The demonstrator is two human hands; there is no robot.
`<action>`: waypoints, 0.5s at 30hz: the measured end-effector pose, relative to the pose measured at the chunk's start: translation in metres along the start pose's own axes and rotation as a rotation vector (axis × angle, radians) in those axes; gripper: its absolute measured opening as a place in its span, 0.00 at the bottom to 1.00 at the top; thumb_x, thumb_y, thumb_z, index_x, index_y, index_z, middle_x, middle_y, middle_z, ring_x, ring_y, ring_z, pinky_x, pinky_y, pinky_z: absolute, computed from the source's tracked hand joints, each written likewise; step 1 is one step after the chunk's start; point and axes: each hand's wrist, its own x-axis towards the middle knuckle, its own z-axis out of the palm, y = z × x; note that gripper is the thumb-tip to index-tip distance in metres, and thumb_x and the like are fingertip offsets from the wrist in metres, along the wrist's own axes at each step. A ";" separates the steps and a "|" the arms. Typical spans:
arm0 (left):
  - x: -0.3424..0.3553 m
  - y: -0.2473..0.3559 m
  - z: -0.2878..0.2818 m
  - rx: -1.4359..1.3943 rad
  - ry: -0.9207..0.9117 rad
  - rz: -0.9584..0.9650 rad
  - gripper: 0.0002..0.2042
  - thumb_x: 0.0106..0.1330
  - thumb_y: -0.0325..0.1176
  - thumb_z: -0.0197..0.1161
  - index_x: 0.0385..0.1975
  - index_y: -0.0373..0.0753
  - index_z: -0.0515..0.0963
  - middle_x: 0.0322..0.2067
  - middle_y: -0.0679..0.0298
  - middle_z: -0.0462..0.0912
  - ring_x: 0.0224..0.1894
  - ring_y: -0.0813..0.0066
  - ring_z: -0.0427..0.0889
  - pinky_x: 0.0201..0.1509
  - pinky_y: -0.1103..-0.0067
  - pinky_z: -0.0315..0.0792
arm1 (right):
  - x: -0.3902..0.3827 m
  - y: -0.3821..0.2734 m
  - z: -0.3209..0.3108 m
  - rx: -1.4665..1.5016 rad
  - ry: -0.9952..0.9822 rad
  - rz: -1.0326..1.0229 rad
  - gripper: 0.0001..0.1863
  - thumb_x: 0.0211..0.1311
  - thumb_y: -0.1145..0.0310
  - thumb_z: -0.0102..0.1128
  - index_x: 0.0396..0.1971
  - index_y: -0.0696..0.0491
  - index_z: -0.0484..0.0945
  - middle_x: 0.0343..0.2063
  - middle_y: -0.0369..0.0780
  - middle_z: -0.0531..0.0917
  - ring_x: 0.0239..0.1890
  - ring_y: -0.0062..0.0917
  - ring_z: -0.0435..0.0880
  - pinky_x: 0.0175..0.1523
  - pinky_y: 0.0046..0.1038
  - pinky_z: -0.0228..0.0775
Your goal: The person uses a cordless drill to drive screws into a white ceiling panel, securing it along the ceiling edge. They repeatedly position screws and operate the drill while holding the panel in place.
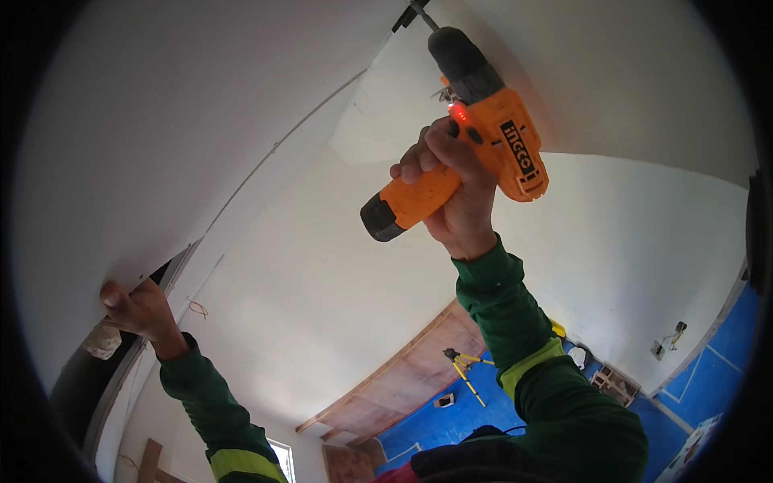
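In my right hand (459, 181) is an orange and black cordless drill (509, 137), its handle wrapped by my fingers and a red light glowing near the trigger. The bit points up to a dark bracket-like piece (407, 16) at the top of the view; whether it touches cannot be made out. My left hand (143, 307) is raised at the edge of a white ceiling panel (161, 145), closed over the border of a dark opening (105, 378). Some of its fingers are hidden there.
A long seam (278, 149) runs between panel and white wall. Below, blue sheeting (415, 427) covers the floor, with a yellow tripod (465, 374) on it. Brown boards (403, 366) line the wall's foot. Loose wires (676, 332) poke from a wall box at right.
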 end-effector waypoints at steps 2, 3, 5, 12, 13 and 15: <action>0.001 0.000 0.003 -0.108 0.008 -0.044 0.47 0.77 0.73 0.47 0.59 0.20 0.73 0.54 0.48 0.79 0.53 0.62 0.82 0.62 0.68 0.74 | 0.001 0.000 0.000 -0.026 0.010 -0.012 0.06 0.65 0.75 0.65 0.31 0.50 0.77 0.22 0.34 0.78 0.25 0.28 0.84 0.41 0.40 0.80; 0.002 -0.003 0.007 -0.149 0.018 -0.067 0.48 0.76 0.73 0.47 0.60 0.21 0.72 0.54 0.48 0.78 0.54 0.62 0.81 0.62 0.68 0.74 | 0.009 0.001 -0.001 -0.042 -0.001 -0.023 0.06 0.65 0.75 0.65 0.31 0.50 0.77 0.22 0.34 0.78 0.25 0.28 0.84 0.41 0.40 0.80; 0.005 -0.005 0.007 -0.197 0.009 -0.079 0.46 0.75 0.72 0.50 0.60 0.22 0.73 0.54 0.49 0.79 0.54 0.62 0.81 0.62 0.69 0.74 | 0.013 0.002 -0.002 -0.082 -0.028 -0.033 0.04 0.67 0.72 0.64 0.34 0.48 0.77 0.22 0.32 0.77 0.25 0.26 0.85 0.42 0.39 0.82; 0.000 -0.013 -0.001 0.227 0.015 0.063 0.45 0.74 0.71 0.53 0.60 0.22 0.73 0.54 0.51 0.79 0.55 0.62 0.80 0.64 0.69 0.72 | 0.014 0.009 0.001 -0.090 -0.042 -0.006 0.03 0.68 0.70 0.63 0.36 0.48 0.77 0.23 0.31 0.77 0.26 0.25 0.86 0.43 0.40 0.84; 0.000 -0.014 -0.003 0.215 0.008 0.017 0.49 0.71 0.74 0.54 0.61 0.21 0.71 0.55 0.50 0.78 0.57 0.62 0.78 0.64 0.69 0.72 | 0.014 0.009 0.001 -0.094 -0.043 -0.008 0.03 0.68 0.70 0.64 0.36 0.49 0.77 0.23 0.31 0.77 0.26 0.25 0.86 0.43 0.40 0.84; -0.004 -0.014 -0.007 0.161 -0.008 -0.071 0.52 0.68 0.77 0.56 0.63 0.21 0.70 0.56 0.49 0.77 0.58 0.62 0.77 0.65 0.70 0.71 | 0.013 0.007 0.001 -0.105 -0.036 -0.002 0.04 0.68 0.70 0.64 0.36 0.49 0.77 0.23 0.31 0.77 0.26 0.25 0.86 0.43 0.40 0.84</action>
